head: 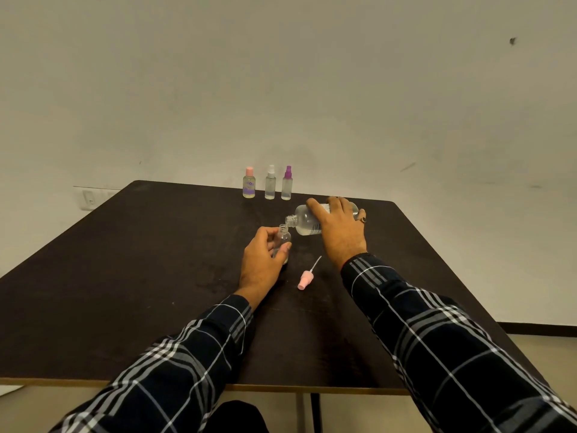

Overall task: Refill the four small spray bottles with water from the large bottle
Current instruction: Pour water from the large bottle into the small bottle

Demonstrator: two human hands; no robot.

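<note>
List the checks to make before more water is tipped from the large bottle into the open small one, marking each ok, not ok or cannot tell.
1. Top is off the small bottle: ok.
2. The left hand grips the small bottle, about upright: ok.
3. The large bottle is uncapped and tipped in the right hand: ok.
4. Its mouth sits exactly over the small neck: cannot tell, though it is very close.
5. The pink spray top lies on the table, clear of both hands: ok.
6. The three capped bottles stand at the back, away from the pour: ok.
</note>
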